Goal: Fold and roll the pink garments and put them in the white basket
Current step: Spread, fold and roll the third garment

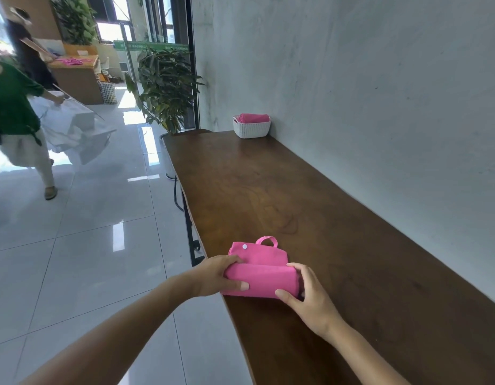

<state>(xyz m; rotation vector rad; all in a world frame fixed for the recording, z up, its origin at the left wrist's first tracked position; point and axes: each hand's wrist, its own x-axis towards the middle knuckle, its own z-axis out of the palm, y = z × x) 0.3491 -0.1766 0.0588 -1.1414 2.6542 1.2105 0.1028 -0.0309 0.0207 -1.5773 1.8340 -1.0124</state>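
A pink garment [264, 276] lies partly rolled near the front left edge of the brown wooden table [310, 207]. Its unrolled end, with a white snap and a small loop, points away from me. My left hand [218, 275] grips the roll's left end, thumb on the near side and fingers over the top. My right hand [304, 293] grips the right end the same way. The white basket [252, 132] stands at the table's far end against the wall, with a rolled pink garment [254, 118] inside it.
A grey wall runs along the table's right side. A potted plant [165, 87] stands beyond the far left corner. Glossy tiled floor lies to the left, where a person in green [13, 112] carries a clear sheet. Another person stands at a distant counter.
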